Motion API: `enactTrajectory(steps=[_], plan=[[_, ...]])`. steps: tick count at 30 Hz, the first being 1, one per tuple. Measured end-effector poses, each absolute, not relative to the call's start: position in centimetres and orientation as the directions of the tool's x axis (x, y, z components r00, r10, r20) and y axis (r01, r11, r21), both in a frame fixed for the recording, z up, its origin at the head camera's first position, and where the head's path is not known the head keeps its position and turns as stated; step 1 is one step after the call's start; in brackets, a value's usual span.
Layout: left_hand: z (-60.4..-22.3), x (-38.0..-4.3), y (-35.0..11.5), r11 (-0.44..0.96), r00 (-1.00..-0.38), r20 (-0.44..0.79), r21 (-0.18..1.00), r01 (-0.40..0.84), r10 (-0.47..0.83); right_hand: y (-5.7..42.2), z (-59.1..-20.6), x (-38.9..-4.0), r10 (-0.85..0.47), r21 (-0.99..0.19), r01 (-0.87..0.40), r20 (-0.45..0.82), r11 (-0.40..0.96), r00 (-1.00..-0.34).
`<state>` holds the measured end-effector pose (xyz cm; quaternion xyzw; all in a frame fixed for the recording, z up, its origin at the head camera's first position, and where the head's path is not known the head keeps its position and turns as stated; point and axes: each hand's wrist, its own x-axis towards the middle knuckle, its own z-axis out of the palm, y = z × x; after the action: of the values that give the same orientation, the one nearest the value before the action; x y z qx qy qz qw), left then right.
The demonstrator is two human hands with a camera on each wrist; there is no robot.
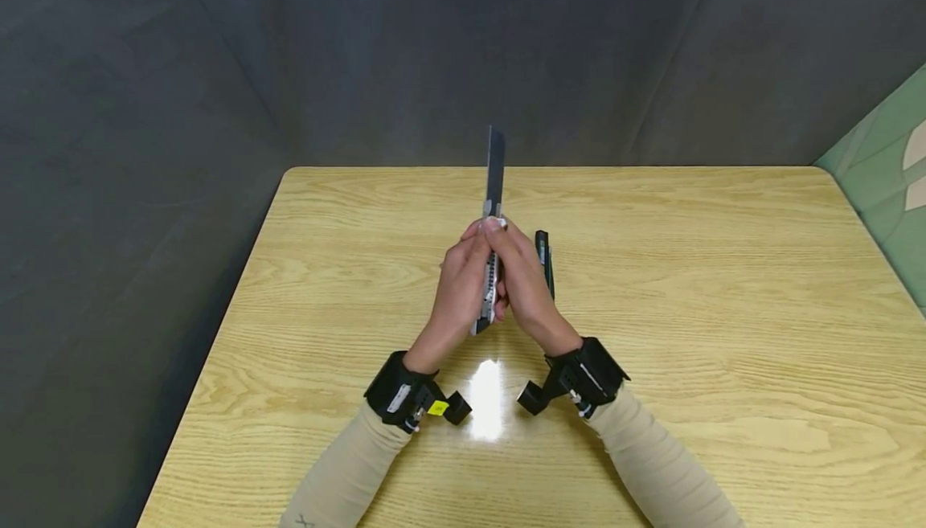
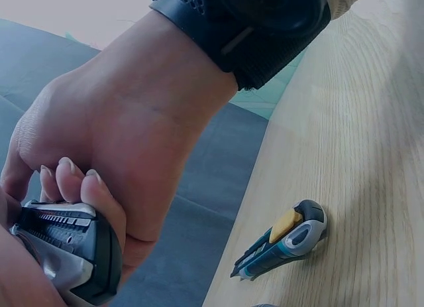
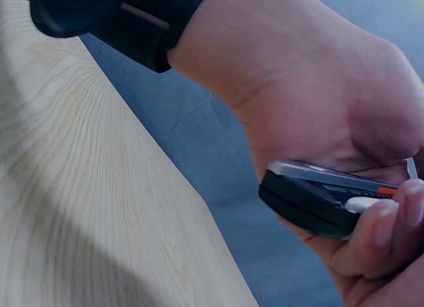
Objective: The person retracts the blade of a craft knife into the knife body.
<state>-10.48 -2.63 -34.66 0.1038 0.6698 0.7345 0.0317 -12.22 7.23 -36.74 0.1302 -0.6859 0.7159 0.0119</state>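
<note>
Both hands hold a snap-off utility knife (image 1: 489, 291) upright in front of me, above the table. Its long, wide dark blade (image 1: 495, 166) extends from the far end. My left hand (image 1: 460, 279) grips the knife from the left side, and my right hand (image 1: 524, 283) grips it from the right, thumbs close together near the blade's base. In the left wrist view, the black and grey butt of the handle shows past the curled fingers. A small white piece (image 3: 364, 204) shows beside the handle at the fingertips in the right wrist view.
A second utility knife (image 2: 285, 241), teal and black with a yellow slider, lies on the wooden table (image 1: 687, 311) just right of my right hand. Dark cloth (image 1: 434, 54) hangs behind the table's far edge. A green panel (image 1: 886, 182) stands at the right.
</note>
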Motion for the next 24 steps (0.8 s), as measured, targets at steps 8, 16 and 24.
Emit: enactTrajectory(steps=[8,16,24], plan=[[-36.7,-11.5,-2.1,-0.120,-0.969,0.119,0.988,0.094,0.219,7.6,-34.9,-11.3,-0.130,-0.983,-0.183,0.185,-0.029,-0.974],[-36.9,-11.6,-2.2,-0.116,-0.971,0.118,0.989,0.095,0.208,7.7,-36.9,-12.4,-0.137,-0.982,-0.189,0.189,-0.019,-0.972],[-37.1,-11.6,-2.2,-0.091,-0.980,0.089,0.993,0.073,0.181,7.6,-37.0,-12.4,-0.129,-0.983,-0.180,0.185,-0.045,-0.974]])
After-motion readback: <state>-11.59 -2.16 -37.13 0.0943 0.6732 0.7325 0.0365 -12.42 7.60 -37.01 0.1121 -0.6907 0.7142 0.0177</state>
